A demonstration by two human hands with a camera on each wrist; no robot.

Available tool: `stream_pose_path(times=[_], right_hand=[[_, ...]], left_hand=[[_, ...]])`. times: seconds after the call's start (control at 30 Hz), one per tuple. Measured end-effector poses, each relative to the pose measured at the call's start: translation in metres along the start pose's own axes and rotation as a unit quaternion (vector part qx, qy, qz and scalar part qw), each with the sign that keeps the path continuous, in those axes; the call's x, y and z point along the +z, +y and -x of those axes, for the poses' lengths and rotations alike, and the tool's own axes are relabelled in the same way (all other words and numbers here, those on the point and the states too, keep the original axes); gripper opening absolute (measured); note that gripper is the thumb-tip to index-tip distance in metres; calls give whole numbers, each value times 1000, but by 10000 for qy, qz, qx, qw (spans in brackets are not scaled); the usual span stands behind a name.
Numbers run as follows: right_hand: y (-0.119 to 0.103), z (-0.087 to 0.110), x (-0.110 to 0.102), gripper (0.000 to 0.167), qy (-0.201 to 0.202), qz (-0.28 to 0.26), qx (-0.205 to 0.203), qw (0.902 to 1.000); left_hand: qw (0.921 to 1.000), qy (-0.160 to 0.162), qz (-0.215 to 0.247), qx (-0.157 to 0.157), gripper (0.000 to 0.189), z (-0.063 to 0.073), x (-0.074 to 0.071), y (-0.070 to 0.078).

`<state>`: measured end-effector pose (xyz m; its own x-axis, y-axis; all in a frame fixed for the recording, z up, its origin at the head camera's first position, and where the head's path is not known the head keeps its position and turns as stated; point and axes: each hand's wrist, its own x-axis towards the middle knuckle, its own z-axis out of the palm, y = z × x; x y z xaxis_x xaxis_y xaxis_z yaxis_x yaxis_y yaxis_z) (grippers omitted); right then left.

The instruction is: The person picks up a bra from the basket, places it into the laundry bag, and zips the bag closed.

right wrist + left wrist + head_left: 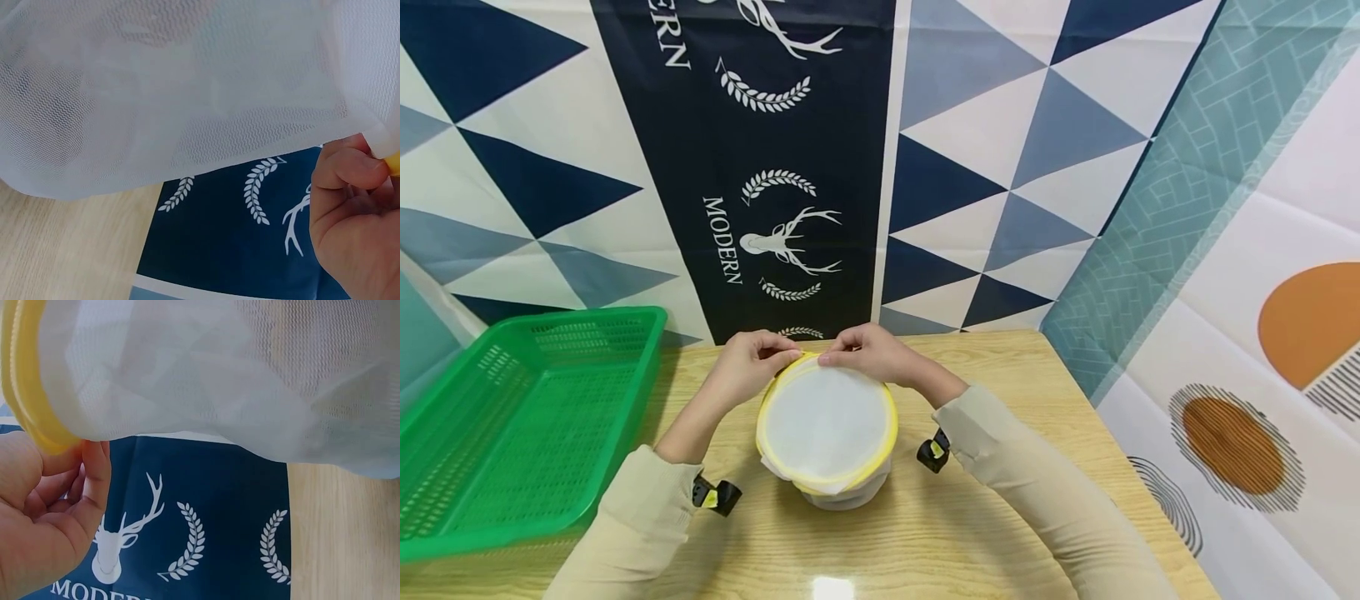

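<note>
A round white mesh bag [827, 421] with a yellow rim stands over the wooden table, its pale top facing up in the head view. My left hand [751, 367] pinches the yellow rim [31, 394] at its far left, thumb and index finger together. Close beside it, my right hand [876, 357] pinches white fabric and the rim at the far side. In the left wrist view, the left hand [50, 506] is below the yellow edge, with sheer mesh [187, 375] hanging alongside. The right wrist view shows the right hand [353, 206] gripping the mesh edge by a bit of yellow.
A green plastic basket [651, 375] with perforated sides sits at the table's left. Patterned cloth [790, 167] hangs behind the table [1000, 533], and more printed cloth [1225, 333] covers the right side. Small black cameras [718, 497] are strapped at both wrists.
</note>
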<state>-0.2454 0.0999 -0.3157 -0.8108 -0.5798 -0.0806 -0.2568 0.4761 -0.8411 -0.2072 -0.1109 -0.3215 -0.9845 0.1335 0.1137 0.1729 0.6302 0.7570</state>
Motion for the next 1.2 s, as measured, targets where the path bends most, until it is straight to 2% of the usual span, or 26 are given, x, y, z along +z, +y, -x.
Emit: stream_pose_path(times=[0.3,0.53,0.73,1.2], right_hand=[[2,-4,-2,24,-51,116,1,9999],[-1,-7,-1,22,-405,200,-98,9989],[-3,-6,2,21,-439,136,-105,9989],[-4,-5,4,22,-430,-13,-156,9990]], left_hand=[[9998,-81,154,-71,16,3,1,2],[9996,-175,214,116,16,1,3,6],[9994,-88,168,274,16,1,5,7],[9997,-96,186,136,15,2,2,7]])
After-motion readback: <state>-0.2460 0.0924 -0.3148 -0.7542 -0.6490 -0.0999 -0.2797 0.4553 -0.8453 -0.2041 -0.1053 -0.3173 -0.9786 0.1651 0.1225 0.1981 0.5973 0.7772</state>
